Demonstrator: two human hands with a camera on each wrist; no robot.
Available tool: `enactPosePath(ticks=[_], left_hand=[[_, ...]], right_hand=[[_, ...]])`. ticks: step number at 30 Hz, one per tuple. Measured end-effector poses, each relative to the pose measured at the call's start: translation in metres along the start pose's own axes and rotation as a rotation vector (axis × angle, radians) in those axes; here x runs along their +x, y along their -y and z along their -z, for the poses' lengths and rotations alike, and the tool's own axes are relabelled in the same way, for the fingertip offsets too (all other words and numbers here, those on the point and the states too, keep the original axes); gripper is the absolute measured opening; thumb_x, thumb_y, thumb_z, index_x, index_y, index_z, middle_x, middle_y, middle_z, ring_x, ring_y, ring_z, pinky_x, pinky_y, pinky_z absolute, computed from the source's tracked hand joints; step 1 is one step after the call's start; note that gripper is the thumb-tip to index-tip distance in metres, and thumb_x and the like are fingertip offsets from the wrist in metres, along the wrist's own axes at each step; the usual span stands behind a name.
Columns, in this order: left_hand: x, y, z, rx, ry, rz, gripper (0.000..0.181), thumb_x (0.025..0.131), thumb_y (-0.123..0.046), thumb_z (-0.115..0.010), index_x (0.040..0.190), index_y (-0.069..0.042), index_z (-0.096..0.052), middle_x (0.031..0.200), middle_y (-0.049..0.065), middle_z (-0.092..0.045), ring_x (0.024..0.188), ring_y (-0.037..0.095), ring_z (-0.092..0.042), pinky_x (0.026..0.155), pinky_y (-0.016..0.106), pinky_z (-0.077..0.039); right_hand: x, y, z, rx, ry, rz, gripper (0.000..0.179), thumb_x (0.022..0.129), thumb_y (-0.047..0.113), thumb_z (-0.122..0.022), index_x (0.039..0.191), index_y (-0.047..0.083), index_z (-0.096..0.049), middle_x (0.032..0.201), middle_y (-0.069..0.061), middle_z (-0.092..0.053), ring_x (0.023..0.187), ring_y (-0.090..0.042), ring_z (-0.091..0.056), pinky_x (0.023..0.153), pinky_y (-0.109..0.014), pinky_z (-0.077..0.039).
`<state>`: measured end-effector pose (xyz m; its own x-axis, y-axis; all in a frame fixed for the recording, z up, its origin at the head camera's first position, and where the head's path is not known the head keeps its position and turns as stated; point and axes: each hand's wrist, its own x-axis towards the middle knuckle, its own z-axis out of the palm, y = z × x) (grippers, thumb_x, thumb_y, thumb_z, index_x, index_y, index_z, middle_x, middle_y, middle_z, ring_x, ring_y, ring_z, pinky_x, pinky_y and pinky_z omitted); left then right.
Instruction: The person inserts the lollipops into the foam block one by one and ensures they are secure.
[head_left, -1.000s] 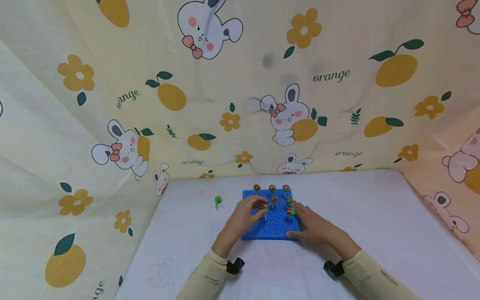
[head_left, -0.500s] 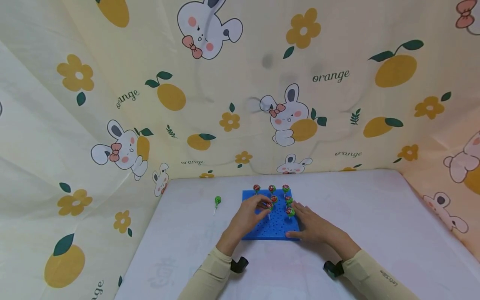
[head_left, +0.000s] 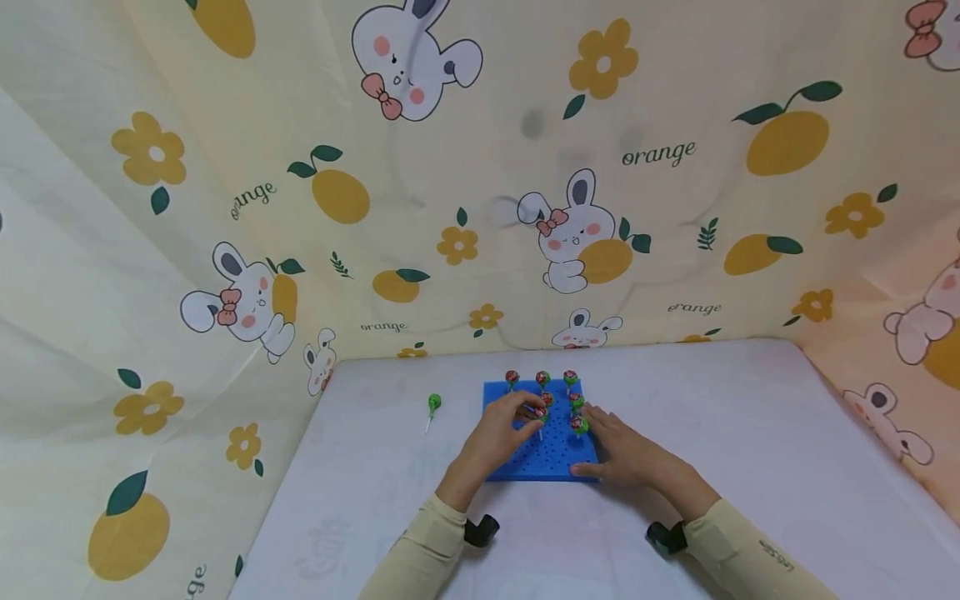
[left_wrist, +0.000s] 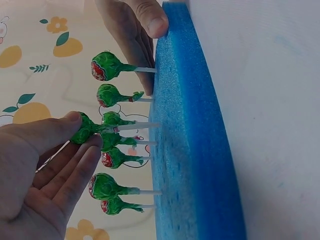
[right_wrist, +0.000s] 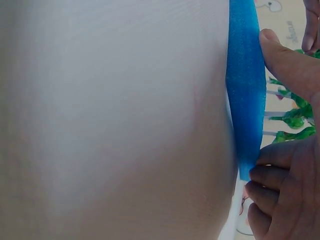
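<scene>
My left hand (head_left: 491, 433) pinches a green-wrapped lollipop (left_wrist: 82, 129) between thumb and fingers, its white stick pointing down at the blue foam board (head_left: 543, 467). Whether the stick tip has entered a hole, I cannot tell. Several lollipops (left_wrist: 106, 186) stand upright in the board, three along its back edge and others in the middle and on the right. My right hand (head_left: 626, 450) rests against the board's right side, with its thumb (right_wrist: 285, 62) on the board near the front corner.
A single lollipop (head_left: 435, 402) lies on the white tabletop (head_left: 360, 483), left of the board. Behind the table hangs a patterned cloth (head_left: 420, 217) with rabbits and oranges. A small black device (head_left: 482, 531) sits at my left wrist.
My left hand has shifted slightly to the right over the board with the pinched lollipop. The right hand has stayed in place against the board.
</scene>
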<state>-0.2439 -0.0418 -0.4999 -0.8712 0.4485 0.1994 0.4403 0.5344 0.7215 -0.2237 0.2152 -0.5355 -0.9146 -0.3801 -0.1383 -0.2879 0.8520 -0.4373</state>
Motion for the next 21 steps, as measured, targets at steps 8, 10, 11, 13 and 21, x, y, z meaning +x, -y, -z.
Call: enactPosePath(ticks=[8, 10, 11, 13, 21], left_hand=[[0.0004, 0.001, -0.0023, 0.006, 0.0, -0.002, 0.026, 0.104, -0.015, -0.073, 0.13, -0.013, -0.069, 0.125, 0.003, -0.072, 0.11, 0.013, -0.073, 0.098, 0.031, -0.062], [0.0004, 0.0013, -0.0027, 0.013, -0.001, -0.004, 0.027, 0.104, -0.015, -0.074, 0.13, -0.013, -0.069, 0.126, 0.003, -0.072, 0.11, 0.012, -0.073, 0.097, 0.029, -0.062], [0.0004, 0.0013, -0.0029, 0.013, -0.002, -0.005, 0.027, 0.104, -0.015, -0.074, 0.13, -0.013, -0.069, 0.126, 0.003, -0.072, 0.109, 0.012, -0.073, 0.097, 0.028, -0.062], [0.0006, 0.0014, -0.0033, 0.015, -0.002, -0.006, 0.027, 0.104, -0.015, -0.074, 0.13, -0.013, -0.069, 0.126, 0.003, -0.072, 0.109, 0.012, -0.073, 0.097, 0.027, -0.061], [0.001, 0.0027, -0.0052, 0.0, 0.006, -0.011, 0.025, 0.104, -0.013, -0.074, 0.129, -0.011, -0.069, 0.124, 0.003, -0.072, 0.108, 0.012, -0.073, 0.097, 0.035, -0.063]], right_hand=[[0.0004, 0.0005, 0.0005, 0.005, -0.005, 0.003, 0.115, 0.089, 0.067, -0.078, 0.166, -0.004, -0.032, 0.173, -0.027, -0.026, 0.157, -0.056, -0.024, 0.124, -0.07, -0.029], [0.0006, 0.0, -0.0003, 0.003, -0.003, 0.003, 0.115, 0.088, 0.068, -0.078, 0.166, -0.004, -0.032, 0.173, -0.027, -0.026, 0.157, -0.056, -0.024, 0.124, -0.07, -0.03], [0.0008, -0.0003, -0.0005, 0.003, -0.003, 0.004, 0.115, 0.088, 0.068, -0.078, 0.166, -0.004, -0.032, 0.173, -0.027, -0.026, 0.157, -0.056, -0.024, 0.124, -0.07, -0.03], [0.0011, -0.0008, -0.0009, 0.004, -0.003, 0.006, 0.115, 0.088, 0.068, -0.078, 0.166, -0.004, -0.032, 0.173, -0.027, -0.027, 0.157, -0.056, -0.024, 0.124, -0.07, -0.03], [0.0014, -0.0015, -0.0006, 0.002, -0.009, 0.015, 0.115, 0.088, 0.068, -0.079, 0.166, -0.004, -0.033, 0.173, -0.027, -0.027, 0.157, -0.055, -0.025, 0.124, -0.07, -0.03]])
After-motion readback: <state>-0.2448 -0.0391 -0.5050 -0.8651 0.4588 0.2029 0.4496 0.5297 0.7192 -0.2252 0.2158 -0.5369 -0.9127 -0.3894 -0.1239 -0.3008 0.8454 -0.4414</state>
